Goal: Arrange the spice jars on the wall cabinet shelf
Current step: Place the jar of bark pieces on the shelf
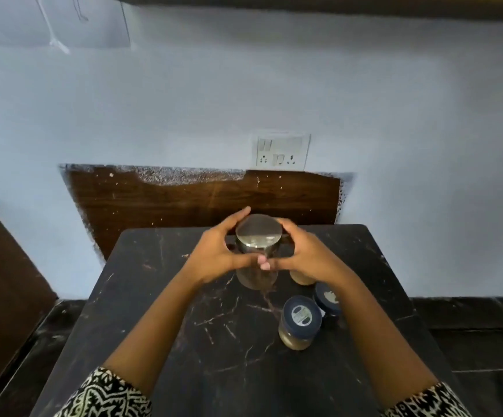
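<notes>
Two patterned black-and-white sleeves (106,395) show at the near edge of the dark marble worktop (160,341), and both bare forearms reach forward over it. Right of the worktop's middle stands a small spice jar with a dark blue lid (300,322), upright, holding pale powder. Just beyond it toward the right edge, very close or perhaps touching, is a second blue-lidded jar (328,299). Farther in, a third small jar (301,278) of pale contents is mostly hidden under the right wrist.

Toward the far edge, near its middle, both hands close around a taller glass jar with a flat steel lid (258,233). The left hand (217,254) wraps its left side, the right hand (307,254) its right side, fingers curled around the glass just below the lid and thumbs meeting in front. Whether its base rests on the worktop cannot be told.

Behind the worktop, a brown wooden panel (184,200) sits against the pale blue wall (184,100), with a white switch and socket plate (283,152) above its right part.
</notes>
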